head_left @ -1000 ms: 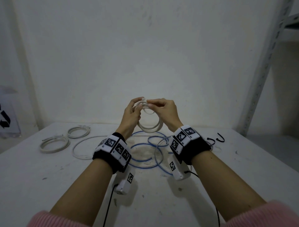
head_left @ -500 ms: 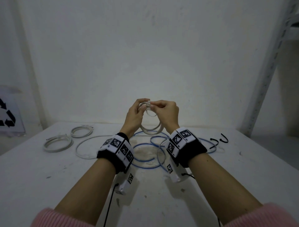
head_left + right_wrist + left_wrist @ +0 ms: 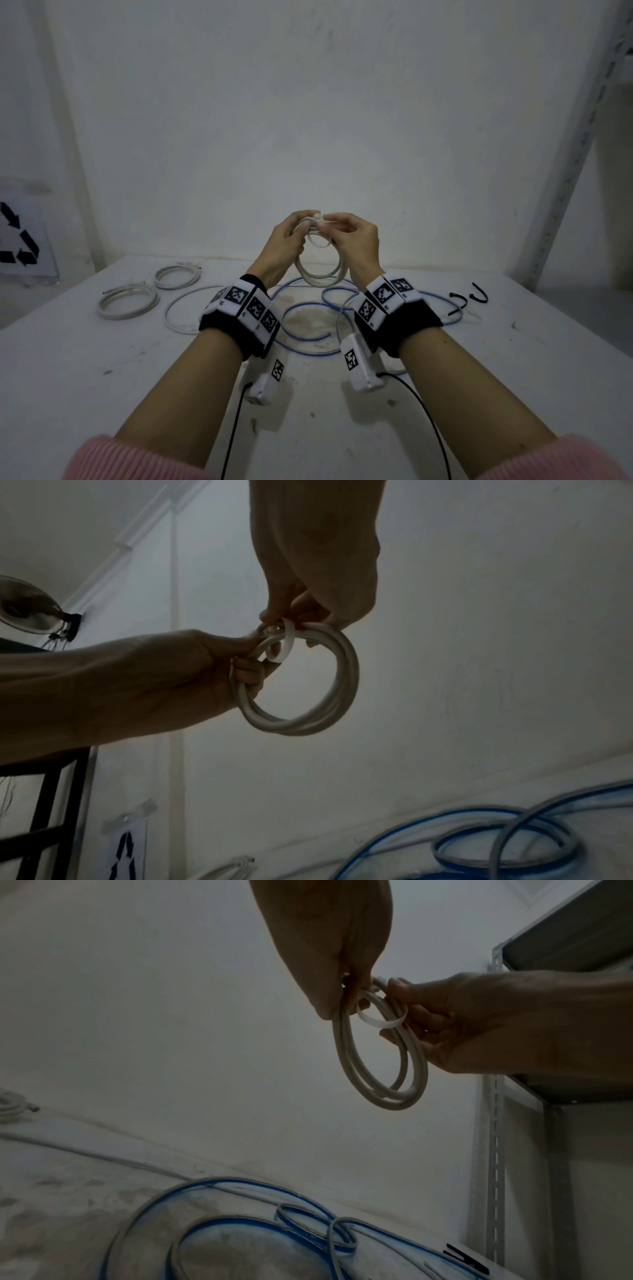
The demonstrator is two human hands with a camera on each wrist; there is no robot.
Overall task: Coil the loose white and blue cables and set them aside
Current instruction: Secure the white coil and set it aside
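while both hands hold it above the table, the white coil (image 3: 320, 270) hangs below the fingertips; left hand (image 3: 282, 245) grips its top, right hand (image 3: 356, 240) pinches a flat white tie (image 3: 282, 645) looped there. if the tie slips from the right fingers, the turns likely spring loose.

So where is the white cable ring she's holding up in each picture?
Head view: the coiled white cable hangs in the middle, between the left hand and the right hand, above the table.
Left wrist view: upper middle, hanging below both hands.
Right wrist view: centre, with a white tie strip looped over its top.
Shared landmark: the loose blue cable on the table below.
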